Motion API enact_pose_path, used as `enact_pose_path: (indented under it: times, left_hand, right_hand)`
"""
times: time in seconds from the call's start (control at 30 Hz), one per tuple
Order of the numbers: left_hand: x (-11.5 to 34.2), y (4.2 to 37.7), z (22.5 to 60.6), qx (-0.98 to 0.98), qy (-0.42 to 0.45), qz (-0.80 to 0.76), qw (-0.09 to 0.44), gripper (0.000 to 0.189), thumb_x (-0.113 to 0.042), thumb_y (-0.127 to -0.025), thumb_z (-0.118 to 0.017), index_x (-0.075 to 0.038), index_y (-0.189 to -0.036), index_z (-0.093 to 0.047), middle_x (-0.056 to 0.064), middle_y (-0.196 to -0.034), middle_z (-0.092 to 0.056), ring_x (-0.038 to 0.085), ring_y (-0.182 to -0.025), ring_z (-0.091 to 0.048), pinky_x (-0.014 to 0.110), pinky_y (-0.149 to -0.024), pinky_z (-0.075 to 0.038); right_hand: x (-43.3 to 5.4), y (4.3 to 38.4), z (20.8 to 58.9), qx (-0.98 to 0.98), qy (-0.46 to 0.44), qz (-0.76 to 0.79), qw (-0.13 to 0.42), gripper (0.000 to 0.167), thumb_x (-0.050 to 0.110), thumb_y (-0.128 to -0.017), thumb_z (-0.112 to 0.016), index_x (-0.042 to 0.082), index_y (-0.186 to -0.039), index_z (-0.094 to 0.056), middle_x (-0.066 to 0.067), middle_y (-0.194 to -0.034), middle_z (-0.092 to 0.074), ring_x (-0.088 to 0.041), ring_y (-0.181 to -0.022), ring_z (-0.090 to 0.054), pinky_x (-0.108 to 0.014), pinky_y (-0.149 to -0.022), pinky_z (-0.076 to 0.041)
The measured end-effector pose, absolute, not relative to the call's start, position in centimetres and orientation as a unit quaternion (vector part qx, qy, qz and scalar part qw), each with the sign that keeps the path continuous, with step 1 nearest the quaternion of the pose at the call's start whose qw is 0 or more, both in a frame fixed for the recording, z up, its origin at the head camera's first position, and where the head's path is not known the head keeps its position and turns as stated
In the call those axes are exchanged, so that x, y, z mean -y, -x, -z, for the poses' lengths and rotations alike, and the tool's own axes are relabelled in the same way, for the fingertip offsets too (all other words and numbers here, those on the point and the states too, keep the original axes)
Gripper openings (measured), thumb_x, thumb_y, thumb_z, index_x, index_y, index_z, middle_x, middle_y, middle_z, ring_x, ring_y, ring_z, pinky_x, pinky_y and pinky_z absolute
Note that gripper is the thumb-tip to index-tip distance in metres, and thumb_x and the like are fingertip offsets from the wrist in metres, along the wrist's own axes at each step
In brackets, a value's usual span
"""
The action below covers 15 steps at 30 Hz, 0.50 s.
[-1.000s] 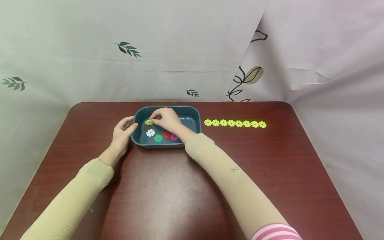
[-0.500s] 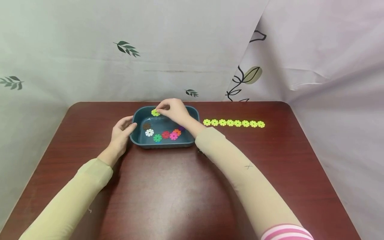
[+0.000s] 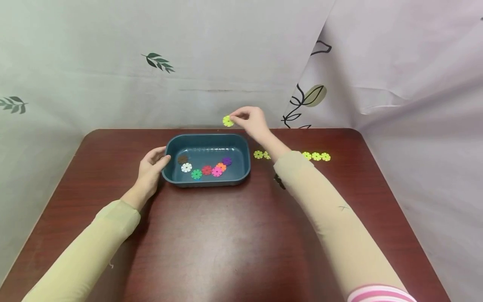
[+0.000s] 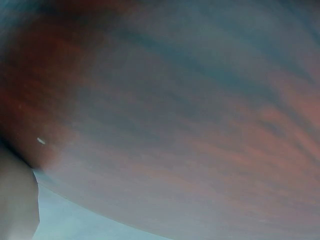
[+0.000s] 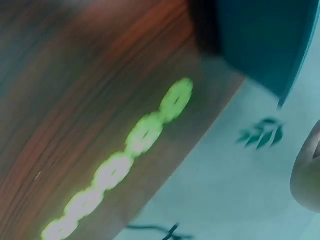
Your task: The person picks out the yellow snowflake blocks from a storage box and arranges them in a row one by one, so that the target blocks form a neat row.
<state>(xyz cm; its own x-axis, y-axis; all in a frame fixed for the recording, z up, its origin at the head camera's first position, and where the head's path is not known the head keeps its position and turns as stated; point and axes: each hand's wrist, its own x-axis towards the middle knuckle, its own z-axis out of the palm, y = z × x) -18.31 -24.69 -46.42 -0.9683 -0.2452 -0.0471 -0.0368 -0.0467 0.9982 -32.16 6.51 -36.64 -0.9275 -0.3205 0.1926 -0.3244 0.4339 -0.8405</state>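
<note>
My right hand (image 3: 253,121) pinches a yellow snowflake disc (image 3: 228,121) between thumb and fingertips, raised above the far edge of the table. Below and to its left is the blue plastic tray (image 3: 205,183). Inside the tray lie several notched discs, among them a white one (image 3: 186,167), a green one (image 3: 196,174), a brown one (image 3: 183,160) and a purple one (image 3: 227,161). My left hand (image 3: 148,174) grips the tray's left end, thumb at the rim. Right of the tray runs a row of yellow discs (image 3: 316,156), partly covered by my right forearm in the head view.
The dark red wooden table (image 3: 196,239) ends at a hanging white cloth (image 3: 211,63) with leaf prints. In the right wrist view, the yellow disc row (image 5: 113,171) runs near the table edge, with the tray's wall (image 5: 265,45) beyond. The left wrist view is blurred.
My right hand has lifted the yellow disc out of the tray and carried it up and to the right, past the tray's far rim. My left hand stays at the tray.
</note>
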Motion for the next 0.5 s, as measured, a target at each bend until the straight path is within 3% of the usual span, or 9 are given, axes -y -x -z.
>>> enact_pose_path:
  times: [0.27, 0.5]
  left_hand:
    - [24.8, 18.4, 46.6, 0.688, -0.105, 0.715, 0.067, 0.031, -0.009, -0.105, -0.065, -0.007, -0.136, -0.061, -0.023, -0.109, -0.069, -0.003, -0.11, -0.062, 0.009, -0.088, -0.051]
    - [24.9, 18.5, 46.6, 0.703, -0.105, 0.701, 0.067, 0.033, -0.014, -0.105, -0.066, -0.009, -0.138, -0.06, -0.024, -0.111, -0.067, -0.003, -0.112, -0.061, 0.009, -0.089, -0.05]
  right_hand:
    - [-11.9, 33.8, 36.7, 0.84, -0.104, -0.532, 0.011, 0.02, 0.017, -0.1, -0.075, 0.003, -0.113, -0.081, -0.015, -0.112, -0.08, -0.012, -0.087, -0.073, -0.022, -0.08, -0.056]
    - [-16.4, 34.6, 37.1, 0.834, -0.067, -0.547, 0.04, 0.024, 0.017, -0.1, -0.075, -0.002, -0.114, -0.079, -0.004, -0.099, -0.078, -0.008, -0.081, -0.072, -0.025, -0.082, -0.06]
